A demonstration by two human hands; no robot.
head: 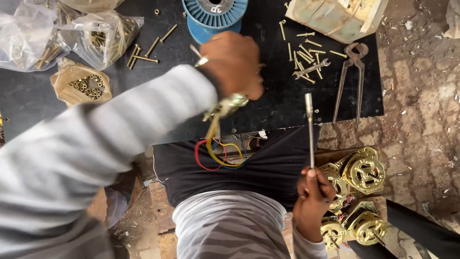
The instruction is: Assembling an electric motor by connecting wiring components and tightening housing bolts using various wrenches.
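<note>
Left hand (pixel 233 63) closed tight on a small motor part w/ colored wires (pixel 216 152), up over the black mat (pixel 282 103). Right hand (pixel 312 191) grips a thin metal rod (pixel 309 129). Some gold motors (pixel 357 184) look finished; bolts (pixel 303 52) lie loose

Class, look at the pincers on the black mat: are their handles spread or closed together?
Spread: the pincers lie flat, handles diverging.

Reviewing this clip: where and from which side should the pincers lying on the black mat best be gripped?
Grip the pincers by the two long handles, coming from the near edge of the black mat. The handles point toward the person and lie slightly spread; the jaw end points away.
</note>
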